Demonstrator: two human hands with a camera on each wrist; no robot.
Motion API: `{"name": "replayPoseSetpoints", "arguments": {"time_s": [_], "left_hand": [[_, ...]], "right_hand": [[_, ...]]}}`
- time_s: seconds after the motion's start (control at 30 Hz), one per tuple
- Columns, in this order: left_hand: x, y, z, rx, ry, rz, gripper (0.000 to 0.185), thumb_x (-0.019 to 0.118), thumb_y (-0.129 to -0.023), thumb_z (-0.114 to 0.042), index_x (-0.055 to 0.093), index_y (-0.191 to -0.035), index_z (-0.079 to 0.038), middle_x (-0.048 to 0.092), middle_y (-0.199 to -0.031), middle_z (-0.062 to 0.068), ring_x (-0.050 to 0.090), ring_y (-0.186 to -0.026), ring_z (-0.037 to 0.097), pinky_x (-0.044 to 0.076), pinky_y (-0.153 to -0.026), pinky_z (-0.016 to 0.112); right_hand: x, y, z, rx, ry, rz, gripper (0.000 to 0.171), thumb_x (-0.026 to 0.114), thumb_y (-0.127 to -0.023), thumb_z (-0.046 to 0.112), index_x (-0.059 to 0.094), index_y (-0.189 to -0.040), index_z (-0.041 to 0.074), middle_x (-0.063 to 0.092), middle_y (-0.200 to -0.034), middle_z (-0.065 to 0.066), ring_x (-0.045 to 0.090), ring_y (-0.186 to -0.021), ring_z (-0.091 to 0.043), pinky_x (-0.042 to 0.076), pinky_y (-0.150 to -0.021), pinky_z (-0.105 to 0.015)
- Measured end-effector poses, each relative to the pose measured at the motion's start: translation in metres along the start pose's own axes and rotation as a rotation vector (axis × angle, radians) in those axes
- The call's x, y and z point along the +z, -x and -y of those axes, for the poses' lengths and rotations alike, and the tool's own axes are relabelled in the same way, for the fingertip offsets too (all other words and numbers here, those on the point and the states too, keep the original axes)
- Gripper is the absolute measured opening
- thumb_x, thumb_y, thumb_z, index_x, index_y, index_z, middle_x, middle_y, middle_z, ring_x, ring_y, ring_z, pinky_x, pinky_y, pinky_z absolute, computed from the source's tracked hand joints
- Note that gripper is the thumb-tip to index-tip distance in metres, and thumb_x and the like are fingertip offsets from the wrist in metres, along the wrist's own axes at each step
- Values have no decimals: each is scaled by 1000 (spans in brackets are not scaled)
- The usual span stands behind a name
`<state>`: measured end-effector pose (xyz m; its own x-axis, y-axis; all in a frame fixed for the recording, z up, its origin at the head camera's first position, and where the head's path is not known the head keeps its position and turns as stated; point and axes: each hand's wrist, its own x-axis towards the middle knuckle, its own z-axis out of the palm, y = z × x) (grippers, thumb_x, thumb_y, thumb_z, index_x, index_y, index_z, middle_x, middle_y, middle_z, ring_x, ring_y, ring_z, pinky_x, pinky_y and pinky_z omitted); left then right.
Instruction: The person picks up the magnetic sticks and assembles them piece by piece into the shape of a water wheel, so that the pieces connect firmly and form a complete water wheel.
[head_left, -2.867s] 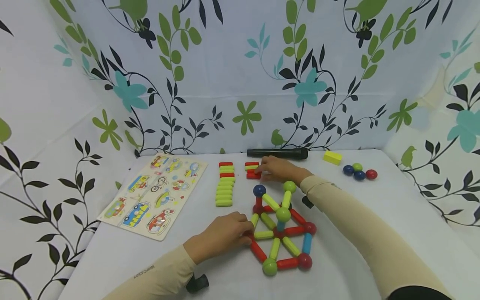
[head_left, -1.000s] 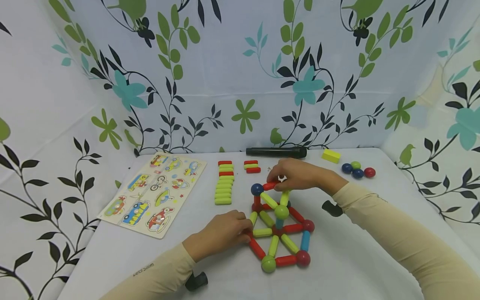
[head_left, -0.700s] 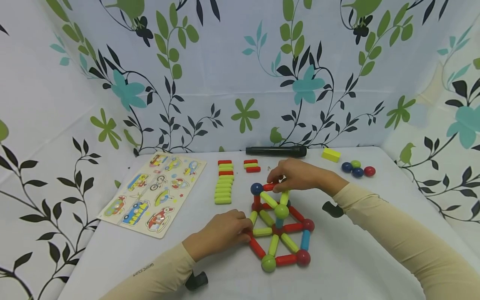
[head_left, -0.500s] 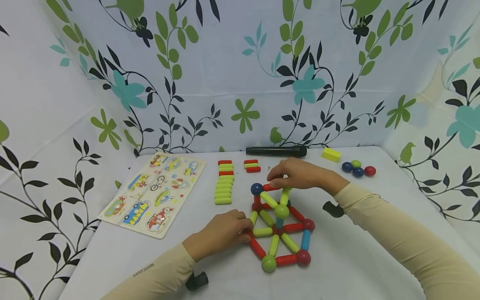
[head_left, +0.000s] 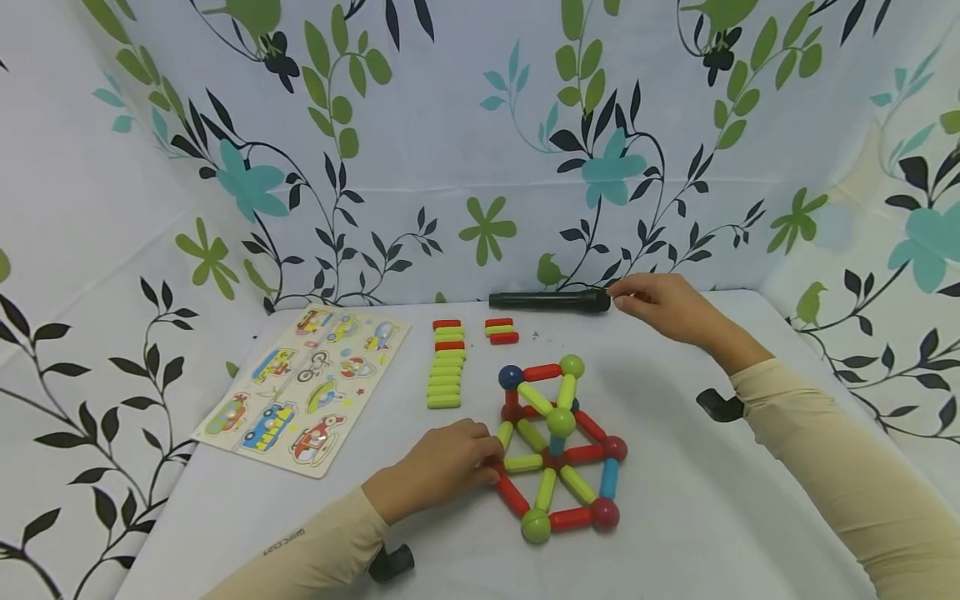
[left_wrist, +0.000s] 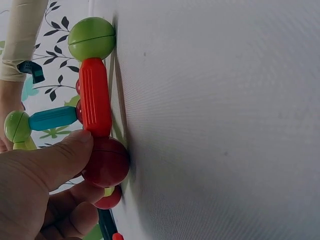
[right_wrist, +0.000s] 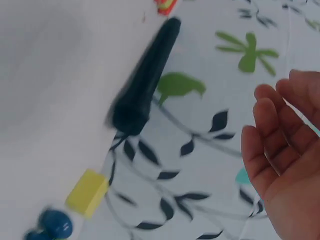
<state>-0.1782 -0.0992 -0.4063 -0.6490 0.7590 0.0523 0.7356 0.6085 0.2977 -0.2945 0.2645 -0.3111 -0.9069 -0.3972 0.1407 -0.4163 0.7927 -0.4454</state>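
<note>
A structure of coloured rods and balls (head_left: 558, 450) stands on the white table (head_left: 712, 517). A red rod (head_left: 542, 372) spans its top, between a blue ball (head_left: 510, 377) and a green ball (head_left: 572, 365). My left hand (head_left: 487, 458) grips the structure's left corner. In the left wrist view its thumb (left_wrist: 60, 155) and fingers pinch a red ball (left_wrist: 105, 161) joined to a red rod (left_wrist: 95, 97). My right hand (head_left: 622, 296) hovers empty at the back by the black cylinder (head_left: 547, 301), its fingers (right_wrist: 275, 100) relaxed.
A vehicle puzzle board (head_left: 307, 387) lies at the left. A row of green and red rods (head_left: 447, 367) and a small stack (head_left: 501, 331) lie behind the structure. The right wrist view shows a yellow block (right_wrist: 87, 192) and a blue ball (right_wrist: 56, 223) past the black cylinder (right_wrist: 145, 80).
My right hand carried a red rod from the small stack to the structure's top, let it go, then moved back and right toward the black cylinder. My left hand has stayed put.
</note>
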Motion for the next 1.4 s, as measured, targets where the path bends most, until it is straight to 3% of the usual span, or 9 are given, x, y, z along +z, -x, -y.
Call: {"name": "replayPoseSetpoints", "arguments": {"time_s": [0.1,0.17,0.3,0.5,0.7,0.97,1.4], "left_hand": [[1,0,1,-3,1,0,18,81,-89,-28,74,-105,-22,61,-87,-11,52,-81,4,48,-68,17],[1,0,1,-9,1,3,18,81,-89,-28,74,-105,-22,61,-87,-11,52,-81,4,48,-68,18],[0,1,2,-18,1,10,18,81,-88,-27,73,-104,-23,61,-86,-12,53,-82,4,48,-68,18],[-1,-2,0,-4,17,19,18,81,-89,-26,74,-105,-22,63,-89,-11,54,-83,4,49,-71,17],[-1,-3,-1,-8,9,30,18,80,-89,-27,73,-105,-24,62,-89,-12,54,-83,4,49,-71,17],[-2,0,0,-9,0,24,18,80,-89,-26,73,-105,-23,62,-89,-12,54,-83,3,49,-71,17],[-1,1,2,-16,6,28,18,80,-89,-27,73,-106,-24,63,-90,-13,54,-84,3,48,-71,16]], "right_hand": [[0,-2,-16,67,14,-13,31,59,-103,19,66,-131,7,69,-117,-13,62,-99,-28,55,-84,-48],[8,-10,-22,63,30,12,32,61,-102,18,65,-132,6,68,-118,-14,62,-100,-29,55,-85,-48],[38,-37,-24,-17,45,88,35,66,-100,16,65,-132,5,68,-119,-13,63,-105,-28,54,-90,-47],[85,-81,-10,-157,77,252,41,70,-98,25,64,-138,14,66,-133,-10,61,-120,-30,50,-101,-49],[111,-104,7,-246,154,376,48,71,-98,25,60,-144,24,61,-136,-9,58,-123,-30,50,-103,-48],[128,-113,13,-367,333,395,43,70,-98,24,63,-141,27,62,-132,-5,57,-118,-23,52,-100,-38],[141,-121,16,-262,318,367,33,74,-95,28,71,-128,24,68,-122,3,62,-114,-19,51,-101,-39]]}}
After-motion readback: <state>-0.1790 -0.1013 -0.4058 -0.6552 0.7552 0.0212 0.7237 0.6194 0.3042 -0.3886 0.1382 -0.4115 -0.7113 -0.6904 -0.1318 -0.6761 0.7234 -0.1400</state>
